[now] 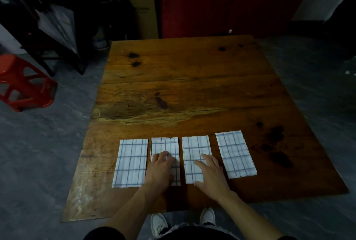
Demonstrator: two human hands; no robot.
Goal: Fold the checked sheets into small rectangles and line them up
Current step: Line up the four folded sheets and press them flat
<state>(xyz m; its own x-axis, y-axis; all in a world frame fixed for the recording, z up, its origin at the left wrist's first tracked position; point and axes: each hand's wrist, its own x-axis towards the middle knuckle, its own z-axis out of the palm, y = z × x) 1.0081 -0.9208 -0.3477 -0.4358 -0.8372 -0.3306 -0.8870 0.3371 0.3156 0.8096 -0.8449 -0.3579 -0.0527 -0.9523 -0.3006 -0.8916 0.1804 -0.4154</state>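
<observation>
Under my hands is a brown wooden table top (185, 89) with dark knots and pale worn patches. Far to the left of my left hand a red plastic stool (23, 85) stands on the grey stone floor (48, 153). Well beyond my hands, past the far edge of the table, a tall tan cardboard box (141, 3) leans beside a dark red wall (221, 3). Below my wrists I see my two white shoes (159, 223).
</observation>
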